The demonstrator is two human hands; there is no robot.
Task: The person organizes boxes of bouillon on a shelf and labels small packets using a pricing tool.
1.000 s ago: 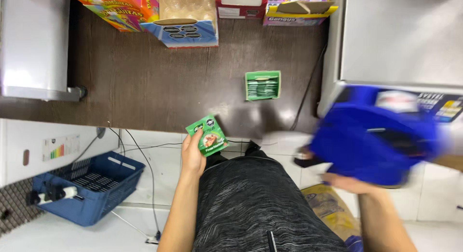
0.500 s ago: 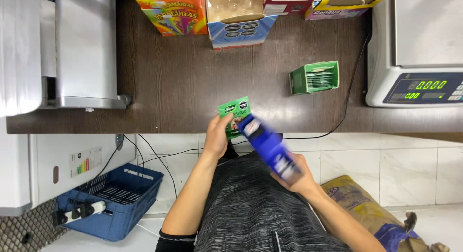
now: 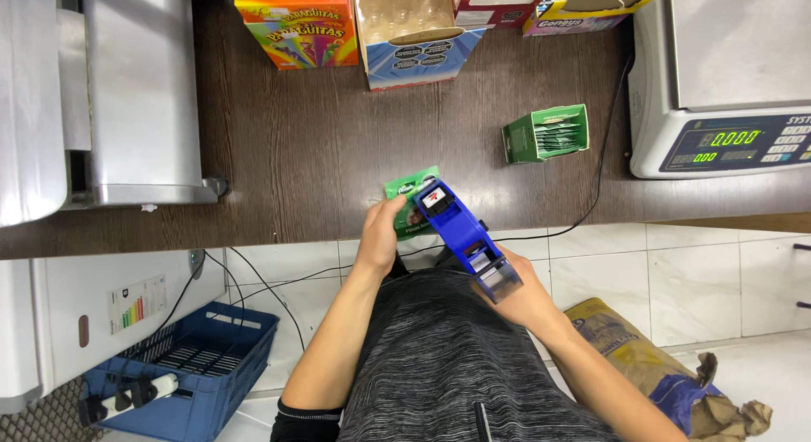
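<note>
My left hand (image 3: 379, 237) holds a small green packet (image 3: 408, 199) at the near edge of the dark wooden counter (image 3: 321, 146). My right hand (image 3: 524, 300) grips a blue price-label gun (image 3: 467, 241). The gun's front end with its white and red label rests on the packet. An open green box (image 3: 545, 133) with more packets stands on the counter further right.
Colourful cartons (image 3: 300, 24) line the counter's far edge. A weighing scale (image 3: 726, 87) with a green display stands at the right, a steel appliance (image 3: 127, 95) at the left. Below are a blue crate (image 3: 194, 370) and a brown sack (image 3: 642, 357) on the floor.
My right hand brought the blue label gun in from the right and set its front end onto the green packet. The left hand kept the packet at the counter edge.
</note>
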